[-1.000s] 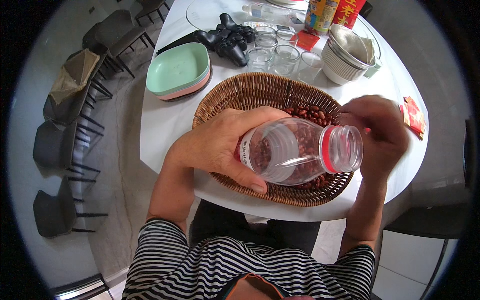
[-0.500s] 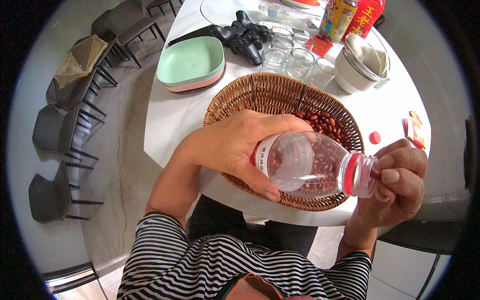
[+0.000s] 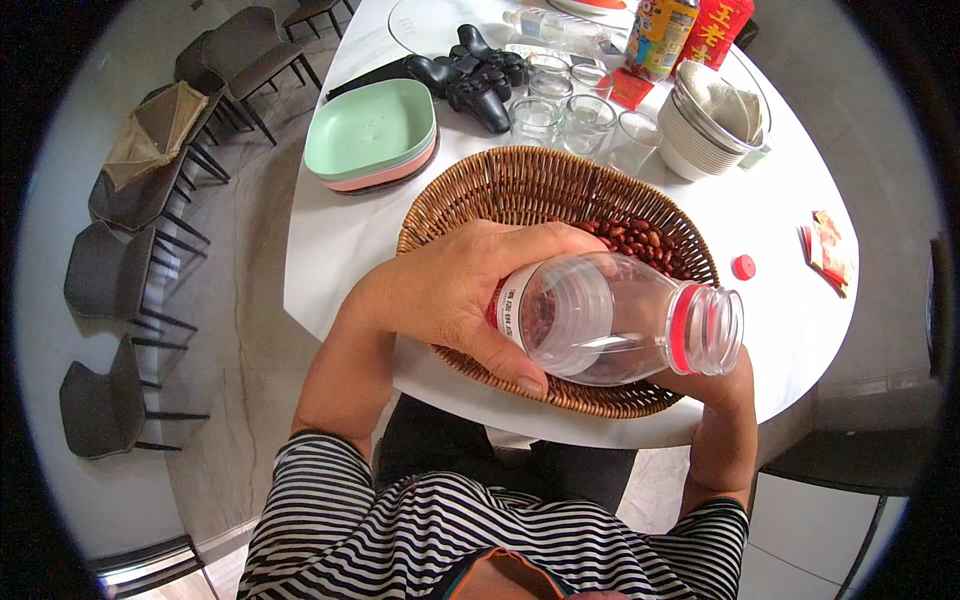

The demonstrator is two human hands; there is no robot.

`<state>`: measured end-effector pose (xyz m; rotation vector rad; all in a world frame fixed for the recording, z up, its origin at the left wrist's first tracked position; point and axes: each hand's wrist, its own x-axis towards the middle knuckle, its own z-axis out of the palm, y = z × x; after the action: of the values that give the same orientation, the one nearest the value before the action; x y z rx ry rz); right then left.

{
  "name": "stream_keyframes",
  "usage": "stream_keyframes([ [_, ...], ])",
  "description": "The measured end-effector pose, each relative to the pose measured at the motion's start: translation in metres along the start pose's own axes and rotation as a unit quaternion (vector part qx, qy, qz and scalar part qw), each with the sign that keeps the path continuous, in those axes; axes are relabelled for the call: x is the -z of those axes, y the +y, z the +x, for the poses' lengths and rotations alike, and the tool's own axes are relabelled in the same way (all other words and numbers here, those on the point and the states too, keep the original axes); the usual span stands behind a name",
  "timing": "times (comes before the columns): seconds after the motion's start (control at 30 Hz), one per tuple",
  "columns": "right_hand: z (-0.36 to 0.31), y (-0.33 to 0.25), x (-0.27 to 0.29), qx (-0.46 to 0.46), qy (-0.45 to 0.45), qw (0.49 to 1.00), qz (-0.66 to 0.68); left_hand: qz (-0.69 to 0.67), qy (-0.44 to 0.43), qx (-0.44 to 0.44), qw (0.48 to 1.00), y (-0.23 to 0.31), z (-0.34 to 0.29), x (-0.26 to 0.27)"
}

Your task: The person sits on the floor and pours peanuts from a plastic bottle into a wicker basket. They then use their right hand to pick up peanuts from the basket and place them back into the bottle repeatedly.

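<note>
My left hand [image 3: 470, 290] is wrapped round a clear plastic bottle [image 3: 630, 345] with a red neck ring and a white and red label. The bottle is tipped on its side above the basket, its uncapped mouth to the right. Below it, a brown wicker basket [image 3: 460, 205] holds many small, shiny reddish-brown ovals [image 3: 640, 243] that look like peanuts or beans. My right hand [image 3: 708, 383] is low behind the bottle, over the basket's right side; its fingers are hidden. A red cap [image 3: 743, 267] lies on the table right of the basket.
Stacked square plates [image 3: 370, 125], green on top, stand at the far left of the white table [image 3: 330, 240]. Black game controllers [image 3: 475, 85], several glasses [image 3: 585, 120], stacked bowls [image 3: 705, 130] and red packets [image 3: 828, 255] surround the basket. Grey chairs [image 3: 105, 270] line the wall.
My right hand, pinching a reddish-brown piece at the bottle mouth before, has moved down and left behind the bottle. The bottle and my left hand have shifted slightly left.
</note>
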<state>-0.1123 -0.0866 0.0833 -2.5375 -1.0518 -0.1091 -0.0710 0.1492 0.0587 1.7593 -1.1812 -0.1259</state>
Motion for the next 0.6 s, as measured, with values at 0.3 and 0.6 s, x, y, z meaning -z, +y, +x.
stream_keyframes([
  [0.3, 0.014, 0.021, -0.004, 0.045, 0.185, 0.977, 0.093, -0.008, 0.005, 0.019, 1.000, 0.000, -0.002, 0.000],
  [0.6, -0.011, -0.003, 0.007, 0.138, 0.416, 0.890, 0.127, -0.025, 0.000, 0.018, 1.000, 0.000, 0.002, -0.003],
])
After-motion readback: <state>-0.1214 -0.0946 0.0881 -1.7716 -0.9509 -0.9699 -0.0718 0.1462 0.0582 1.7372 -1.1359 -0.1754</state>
